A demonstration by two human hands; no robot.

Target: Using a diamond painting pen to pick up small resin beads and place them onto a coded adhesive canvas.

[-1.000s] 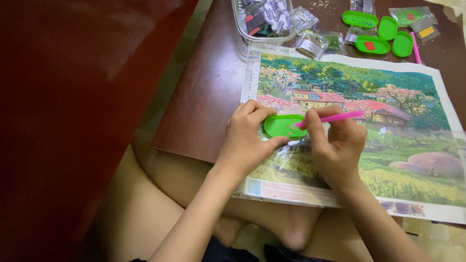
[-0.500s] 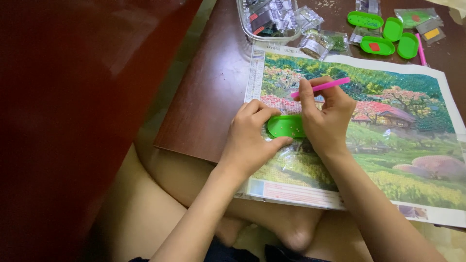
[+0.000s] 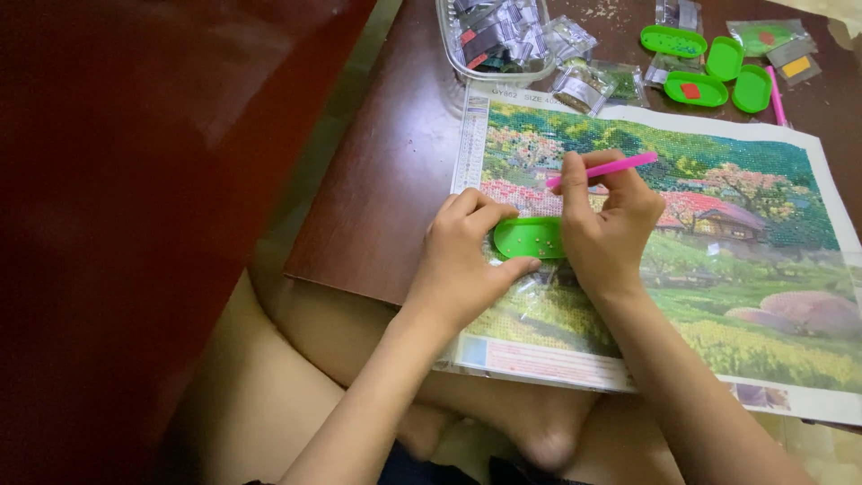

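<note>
A diamond-painting canvas (image 3: pixel 718 224) with a landscape of houses and blossoming trees lies on a dark wooden table (image 3: pixel 386 180). My left hand (image 3: pixel 462 256) grips a small green oval tray (image 3: pixel 528 239) with a few beads in it, resting on the canvas. My right hand (image 3: pixel 611 229) holds a pink pen (image 3: pixel 603 169), its tip over the canvas just above the tray. The right hand covers the tray's right end.
At the back stand a clear plastic tub (image 3: pixel 494 40) of small bead bags, loose bead bags (image 3: pixel 588 83), several more green trays (image 3: pixel 709 67) and a second pink pen (image 3: pixel 776 94). My bare legs are under the table's near edge.
My right hand lifted the pen's tip out of the green tray and carried it up onto the canvas above the tray. The left hand stayed on the tray.
</note>
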